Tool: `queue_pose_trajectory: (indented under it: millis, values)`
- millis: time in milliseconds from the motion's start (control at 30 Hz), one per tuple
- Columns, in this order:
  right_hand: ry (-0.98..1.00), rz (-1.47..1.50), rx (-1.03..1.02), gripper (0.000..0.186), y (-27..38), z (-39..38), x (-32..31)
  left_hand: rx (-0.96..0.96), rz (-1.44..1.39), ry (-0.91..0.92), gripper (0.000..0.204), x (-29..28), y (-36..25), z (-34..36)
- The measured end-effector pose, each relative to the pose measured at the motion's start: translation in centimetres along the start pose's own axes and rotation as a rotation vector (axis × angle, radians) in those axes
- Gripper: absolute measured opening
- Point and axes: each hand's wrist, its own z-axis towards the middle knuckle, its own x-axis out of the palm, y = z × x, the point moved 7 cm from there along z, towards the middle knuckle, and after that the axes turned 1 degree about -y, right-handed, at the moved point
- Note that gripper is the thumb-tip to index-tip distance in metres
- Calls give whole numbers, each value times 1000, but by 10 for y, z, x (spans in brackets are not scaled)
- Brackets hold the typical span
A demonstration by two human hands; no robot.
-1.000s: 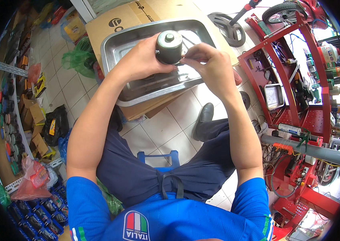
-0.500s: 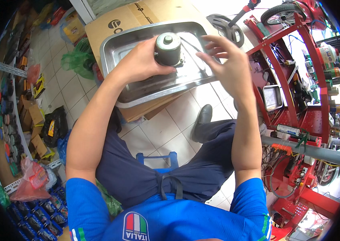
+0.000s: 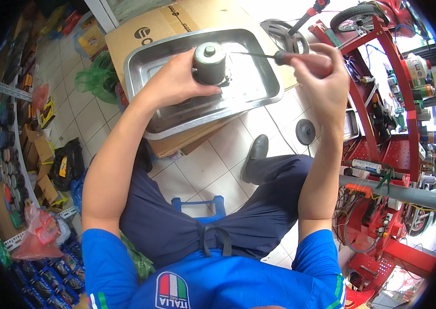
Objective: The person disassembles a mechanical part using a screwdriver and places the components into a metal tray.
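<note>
My left hand (image 3: 179,80) is wrapped around a dark cylindrical metal part (image 3: 211,69), with a pale round cap and a raised nut on top. The part stands upright inside a shallow rectangular steel tray (image 3: 213,114). Beyond the tray's right rim, my right hand (image 3: 326,85) closes on the reddish-brown handle of a screwdriver (image 3: 313,64). Its thin shaft points left across the tray, the tip ending close to the cylinder's upper right side; I cannot tell whether they touch. The cylinder's lower left side is hidden by my left hand.
The tray rests on a cardboard box (image 3: 177,21). A red metal rack (image 3: 382,77) with tools stands at right, near a grey pipe (image 3: 398,191). On the tiled floor lies a black disc (image 3: 305,132). Shelves of small parts (image 3: 9,159) line the left.
My right hand, spread over the tray's right side before, has moved right and now grips a screwdriver. The left hand keeps its hold on the cylinder.
</note>
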Motion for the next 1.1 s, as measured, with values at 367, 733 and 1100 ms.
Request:
queue_pose_trajectory:
  millis: [367,733,1100]
  values:
    - [-286,568,-301,37,38,-7,-14,4,11,8,74,0,-1,-1]
    - [-242,430,-292,42,34,-9,-4,23,32,4,74,1,-3,0]
    - [-200,486,-291,46,43,-13,-1,7,47,11,73,0,-2,-1]
